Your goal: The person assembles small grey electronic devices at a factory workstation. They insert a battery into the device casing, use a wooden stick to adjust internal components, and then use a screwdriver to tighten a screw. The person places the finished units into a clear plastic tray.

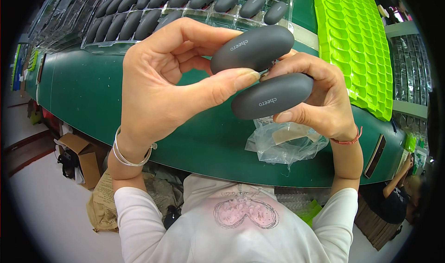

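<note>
My left hand (162, 84) grips a dark grey, smooth oval case (254, 48), shaped like an earbud case, between thumb and fingers. A second, matching case (272, 96) sits just below and to the right, pinched by my right hand (327, 93) with the thumb at its lower edge. The two cases are tilted, close together, above the table. My left thumb tip and right fingers meet in the gap between them, where small details cannot be made out. Both cases bear light printing on the side facing me.
Clear plastic trays (111, 43) with several like cases stand at the far side of the green table (83, 91). A bright green moulded tray (357, 49) lies at right, a crumpled clear bag (287, 144) below my hands, a phone-like slab (375, 156) at the right edge.
</note>
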Available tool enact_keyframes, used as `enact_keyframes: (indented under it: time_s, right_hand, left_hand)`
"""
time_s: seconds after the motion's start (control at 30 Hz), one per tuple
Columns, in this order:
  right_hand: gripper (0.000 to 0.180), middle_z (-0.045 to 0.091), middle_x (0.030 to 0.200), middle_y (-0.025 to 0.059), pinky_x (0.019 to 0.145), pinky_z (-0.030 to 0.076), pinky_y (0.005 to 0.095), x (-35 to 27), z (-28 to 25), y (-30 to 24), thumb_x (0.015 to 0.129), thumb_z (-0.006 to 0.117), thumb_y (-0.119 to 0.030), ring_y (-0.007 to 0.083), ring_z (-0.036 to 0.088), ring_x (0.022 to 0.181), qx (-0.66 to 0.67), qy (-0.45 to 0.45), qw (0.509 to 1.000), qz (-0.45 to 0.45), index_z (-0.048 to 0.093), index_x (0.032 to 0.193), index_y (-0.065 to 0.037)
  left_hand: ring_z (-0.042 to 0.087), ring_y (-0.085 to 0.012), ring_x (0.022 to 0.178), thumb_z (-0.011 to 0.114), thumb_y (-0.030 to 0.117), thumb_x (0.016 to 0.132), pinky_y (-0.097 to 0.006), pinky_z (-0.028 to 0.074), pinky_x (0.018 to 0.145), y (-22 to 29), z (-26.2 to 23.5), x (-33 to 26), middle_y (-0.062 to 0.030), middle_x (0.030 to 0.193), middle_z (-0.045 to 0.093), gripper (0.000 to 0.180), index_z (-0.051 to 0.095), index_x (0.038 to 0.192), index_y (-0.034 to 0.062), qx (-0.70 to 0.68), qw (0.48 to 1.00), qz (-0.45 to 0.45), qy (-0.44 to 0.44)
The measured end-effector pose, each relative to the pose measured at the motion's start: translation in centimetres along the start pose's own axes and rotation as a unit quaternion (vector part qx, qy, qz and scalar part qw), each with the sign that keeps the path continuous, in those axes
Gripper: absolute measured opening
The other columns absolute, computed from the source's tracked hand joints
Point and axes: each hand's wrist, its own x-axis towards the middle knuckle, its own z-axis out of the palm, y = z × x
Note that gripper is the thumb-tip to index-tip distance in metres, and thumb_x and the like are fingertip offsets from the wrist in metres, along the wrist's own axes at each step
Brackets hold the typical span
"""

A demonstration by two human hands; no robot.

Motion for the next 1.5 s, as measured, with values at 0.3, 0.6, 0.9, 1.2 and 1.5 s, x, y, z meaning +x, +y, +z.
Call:
enact_keyframes:
  time_s: [0.3,0.6,0.9,1.2,1.5]
  right_hand:
    - [0.045,0.067,0.096,0.0108,0.086,0.048,0.0312,0.1,0.1,-0.2,0.065,0.086,-0.016,0.0184,0.06,0.094,-0.021,0.014,1.0,0.005,0.065,0.101,0.002]
    - [0.043,0.066,0.093,0.0119,0.086,0.047,0.0334,0.1,0.1,-0.2,0.068,0.083,-0.014,0.0212,0.059,0.097,0.002,0.011,1.0,0.012,0.063,0.102,0.003]
    - [0.044,0.061,0.122,0.0164,0.082,0.051,0.0299,0.2,0.7,-0.4,0.074,0.08,-0.017,0.0173,0.062,0.093,0.03,0.067,0.996,0.046,0.062,0.108,0.003]
    - [0.038,0.061,0.123,0.0136,0.069,0.052,0.0214,0.4,0.2,-0.4,0.082,0.075,-0.017,0.0093,0.062,0.08,-0.004,0.039,0.997,0.063,0.061,0.111,0.003]
    - [0.034,0.063,0.12,0.0123,0.07,0.05,0.0208,0.3,0.2,-0.7,0.081,0.076,-0.017,0.0079,0.06,0.079,0.006,0.044,0.997,0.069,0.063,0.105,0.002]
  left_hand:
    - [0.066,-0.0161,0.088,0.074,0.003,0.078,-0.028,0.053,0.081,0.0,0.2,-0.1,-0.0143,0.098,0.067,0.034,0.061,0.107,-0.0065,-0.017,1.0,-0.016,0.013]
    - [0.066,-0.015,0.08,0.07,0.011,0.084,-0.027,0.054,0.071,0.2,0.1,0.1,-0.0133,0.094,0.068,0.033,0.059,0.109,-0.0071,-0.068,0.996,-0.062,0.006]
    - [0.066,-0.012,0.079,0.074,0.008,0.081,-0.022,0.053,0.072,-0.8,-1.1,1.2,-0.0111,0.091,0.069,0.029,0.062,0.103,-0.0067,0.078,0.991,-0.051,0.093]
    - [0.063,-0.0187,0.074,0.079,0.025,0.07,-0.034,0.048,0.075,-6.1,-3.5,3.4,-0.0041,0.078,0.07,0.029,0.066,0.087,0.0053,0.508,0.832,0.075,0.21]
    - [0.054,-0.0223,0.091,0.078,0.022,0.069,-0.037,0.044,0.082,-6.3,-3.5,3.0,-0.002,0.078,0.067,0.024,0.068,0.084,0.0054,0.55,0.817,0.07,0.16]
